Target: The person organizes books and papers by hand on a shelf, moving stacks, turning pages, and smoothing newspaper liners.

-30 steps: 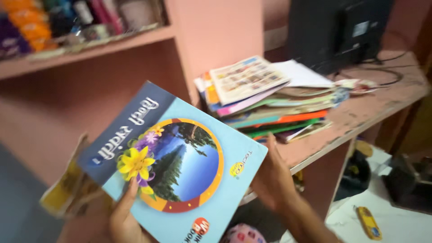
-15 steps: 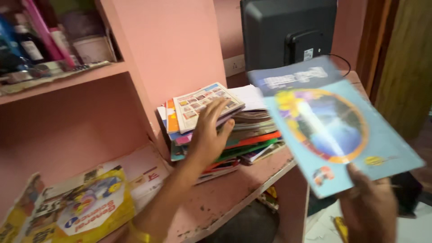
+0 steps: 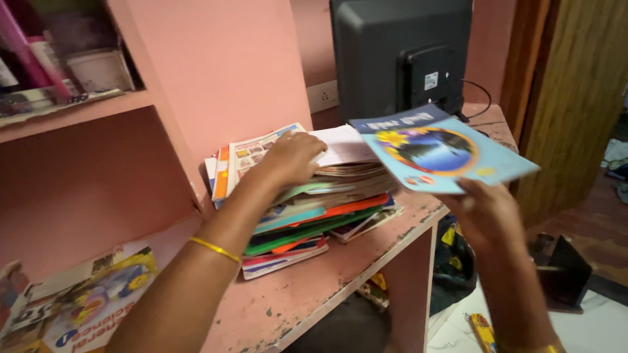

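Yellow book point(image 3: 98, 301) at near left, cut off by frame edge. Right hand point(image 3: 487, 212) pinches the blue book point(image 3: 441, 150) from below, fingers mostly hidden. Left hand point(image 3: 288, 160) presses down on the book stack point(image 3: 314, 209) on the bench point(image 3: 307, 287), fingertips hidden. Monitor point(image 3: 399, 55) behind, top cropped.

Monitor point(image 3: 400, 55) blocks behind book stack point(image 3: 314, 202) (front shelf free).

Pink wall point(image 3: 222, 59), built-in pink shelf point(image 3: 72, 111); worn pink desk point(image 3: 314, 287) with chipped paint; wooden door point(image 3: 575, 91) at right; pale floor point(image 3: 589, 327) below
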